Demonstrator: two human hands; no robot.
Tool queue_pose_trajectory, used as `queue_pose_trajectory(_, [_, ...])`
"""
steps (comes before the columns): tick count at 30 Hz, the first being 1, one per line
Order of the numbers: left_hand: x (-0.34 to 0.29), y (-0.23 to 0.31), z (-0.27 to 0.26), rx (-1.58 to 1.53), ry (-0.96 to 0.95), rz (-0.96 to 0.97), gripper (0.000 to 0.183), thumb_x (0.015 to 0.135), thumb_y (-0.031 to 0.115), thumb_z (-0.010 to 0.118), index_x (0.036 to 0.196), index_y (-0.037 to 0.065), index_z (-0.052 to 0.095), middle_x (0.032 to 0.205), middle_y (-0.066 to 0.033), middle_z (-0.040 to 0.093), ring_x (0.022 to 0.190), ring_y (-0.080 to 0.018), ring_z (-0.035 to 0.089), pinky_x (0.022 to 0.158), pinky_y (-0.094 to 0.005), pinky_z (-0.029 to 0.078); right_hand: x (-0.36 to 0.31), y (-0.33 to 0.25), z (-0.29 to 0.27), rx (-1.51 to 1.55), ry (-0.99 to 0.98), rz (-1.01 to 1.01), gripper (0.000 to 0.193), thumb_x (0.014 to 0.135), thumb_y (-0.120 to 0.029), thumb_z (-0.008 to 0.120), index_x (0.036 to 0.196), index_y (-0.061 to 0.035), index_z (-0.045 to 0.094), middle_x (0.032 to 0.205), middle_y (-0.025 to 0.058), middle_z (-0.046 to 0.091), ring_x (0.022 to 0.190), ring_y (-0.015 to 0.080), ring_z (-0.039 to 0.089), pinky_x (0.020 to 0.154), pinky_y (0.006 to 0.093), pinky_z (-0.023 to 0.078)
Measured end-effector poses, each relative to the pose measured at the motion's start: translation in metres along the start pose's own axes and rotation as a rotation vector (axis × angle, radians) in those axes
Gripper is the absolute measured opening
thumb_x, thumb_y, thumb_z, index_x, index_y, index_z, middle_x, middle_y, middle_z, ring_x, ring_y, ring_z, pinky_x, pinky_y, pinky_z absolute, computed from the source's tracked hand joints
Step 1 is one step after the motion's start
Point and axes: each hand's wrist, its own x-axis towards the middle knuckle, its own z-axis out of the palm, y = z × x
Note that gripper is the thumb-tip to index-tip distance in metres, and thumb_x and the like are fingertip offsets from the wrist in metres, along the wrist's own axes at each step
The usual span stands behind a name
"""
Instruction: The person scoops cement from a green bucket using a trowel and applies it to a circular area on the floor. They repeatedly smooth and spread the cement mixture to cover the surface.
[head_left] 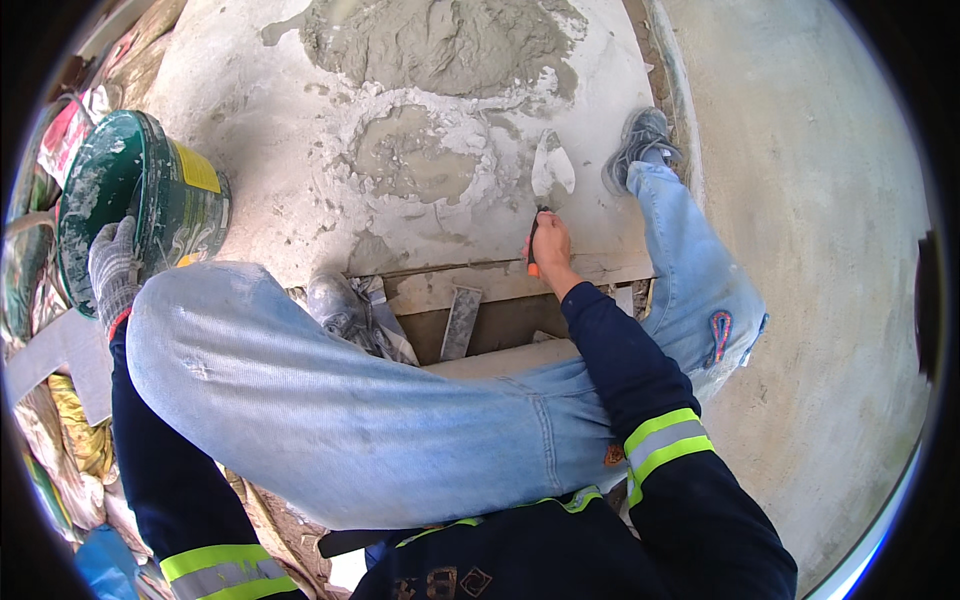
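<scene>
My left hand (116, 262), in a grey knit glove, grips the rim of a green bucket (160, 200) that lies tipped at the left, its mouth toward me and its wall smeared with mortar. Bare and closed, my right hand (552, 246) holds the dark and orange handle of a trowel (553, 168). The trowel's pale blade points away from me, low over the mortar-stained slab. Ahead of the trowel and to its left spreads a patch of wet mortar (415, 155). Beyond that sits a larger grey mortar heap (450, 45).
A wooden board (520, 280) edges the slab, with a gap and a short plank (461, 322) just nearer. My shoes (640, 145) straddle the work area. Sacks (80, 430) and rubble crowd the left side. A smooth concrete surface (810, 300) stretches along the right.
</scene>
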Motion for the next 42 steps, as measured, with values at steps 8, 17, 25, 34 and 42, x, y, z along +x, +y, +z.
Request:
queue_pose_trajectory(8, [0.001, 0.006, 0.008, -0.072, -0.041, -0.031, 0.049, 0.092, 0.04, 0.063, 0.12, -0.001, 0.065, 0.105, -0.0172, 0.071, 0.091, -0.0273, 0.067, 0.085, -0.0376, 0.049, -0.025, 0.012, 0.042, 0.323, -0.108, 0.213, 0.027, 0.098, -0.032, 0.043, 0.096, -0.0054, 0.049, 0.069, 0.008, 0.053, 0.05, 0.0197, 0.053, 0.042, 0.0367, 0.045])
queue_pose_trajectory(17, [-0.001, 0.004, 0.004, -0.061, -0.01, -0.039, 0.048, 0.092, 0.039, 0.064, 0.119, 0.0, 0.066, 0.099, -0.014, 0.072, 0.077, -0.0224, 0.066, 0.071, -0.0359, 0.051, -0.039, -0.005, 0.057, 0.283, -0.174, 0.095, 0.022, 0.094, -0.028, 0.045, 0.096, -0.0064, 0.049, 0.071, 0.0067, 0.053, 0.051, 0.0186, 0.052, 0.042, 0.0357, 0.044])
queue_pose_trajectory(25, [-0.005, 0.017, 0.006, -0.065, -0.009, -0.033, 0.051, 0.09, 0.043, 0.063, 0.119, 0.001, 0.067, 0.102, -0.0181, 0.072, 0.088, -0.0296, 0.068, 0.082, -0.0385, 0.05, -0.024, -0.007, 0.084, -0.305, 0.044, -0.194, 0.042, 0.09, -0.027, 0.053, 0.124, -0.002, 0.051, 0.085, 0.0157, 0.065, 0.069, 0.0272, 0.067, 0.061, 0.0403, 0.052])
queue_pose_trajectory(34, [-0.004, 0.002, -0.004, 0.052, 0.046, 0.044, 0.05, 0.091, 0.044, 0.062, 0.116, 0.001, 0.068, 0.103, -0.0196, 0.071, 0.092, -0.0335, 0.068, 0.085, -0.0404, 0.049, -0.058, -0.034, 0.068, -0.319, -0.027, -0.252, 0.046, 0.09, -0.033, 0.057, 0.121, 0.0018, 0.052, 0.089, 0.0195, 0.067, 0.086, 0.035, 0.068, 0.079, 0.0466, 0.049])
queue_pose_trajectory(42, [0.0, -0.01, -0.003, 0.006, 0.031, -0.012, 0.046, 0.092, 0.04, 0.063, 0.117, 0.001, 0.067, 0.096, -0.0164, 0.072, 0.074, -0.0244, 0.068, 0.072, -0.038, 0.051, -0.051, 0.051, 0.104, 0.029, 0.229, 0.099, 0.046, 0.092, -0.032, 0.047, 0.114, 0.0076, 0.051, 0.1, 0.0311, 0.065, 0.098, 0.0463, 0.062, 0.088, 0.0507, 0.046])
